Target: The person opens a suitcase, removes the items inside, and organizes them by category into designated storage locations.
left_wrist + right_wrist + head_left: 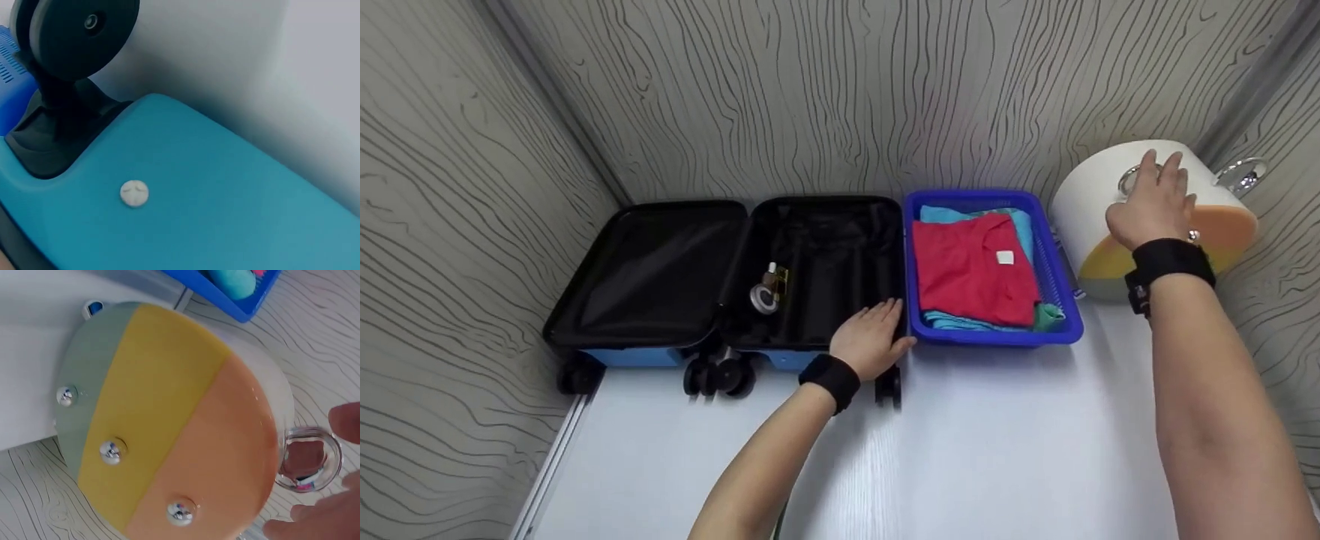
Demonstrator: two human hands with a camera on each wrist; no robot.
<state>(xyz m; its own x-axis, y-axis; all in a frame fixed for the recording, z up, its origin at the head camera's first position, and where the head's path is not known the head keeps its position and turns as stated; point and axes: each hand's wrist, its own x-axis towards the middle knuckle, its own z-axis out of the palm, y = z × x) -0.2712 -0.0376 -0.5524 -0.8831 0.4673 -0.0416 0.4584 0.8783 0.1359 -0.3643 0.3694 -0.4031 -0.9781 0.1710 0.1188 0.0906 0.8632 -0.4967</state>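
My left hand [868, 342] rests on the front right rim of an open suitcase [840, 262], its fingers straight. In the left wrist view the suitcase's blue side [214, 191] and a black wheel [84, 39] show. A small bottle [770, 276] and a round silver-rimmed item [764, 299] lie in the suitcase's right half. My right hand [1155, 202] is over a white rounded box [1087, 199] with a green, yellow and orange front and silver knobs. Its fingers are spread beside the box's top ring handle [338, 461]; whether they touch it, I cannot tell.
A blue plastic basket [1063, 331] stands between suitcase and box, with a folded red shirt [971, 274] on top of turquoise cloths. A second ring handle [1245, 176] sticks out from the box's right side. Wood-grain panels [840, 90] wall in the white table [997, 435].
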